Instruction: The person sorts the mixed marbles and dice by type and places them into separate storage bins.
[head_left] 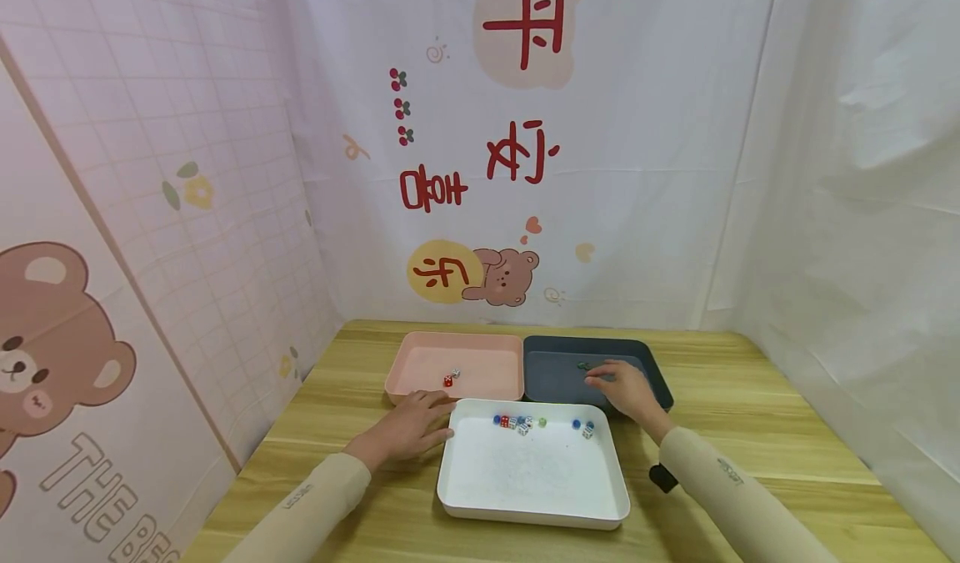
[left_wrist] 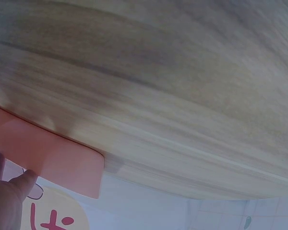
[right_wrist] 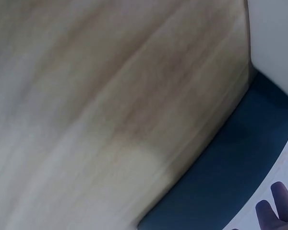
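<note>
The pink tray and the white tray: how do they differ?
The pink tray lies at the back; the white tray lies in front. The pink tray holds one red die and one white die; the white tray holds more small pieces, including several dice. Both are shallow, with rounded corners.

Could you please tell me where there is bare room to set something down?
The near half of the white tray is bare, as is the wooden table between the dark tray and the right curtain. Dice and small balls crowd the white tray's far side.
</note>
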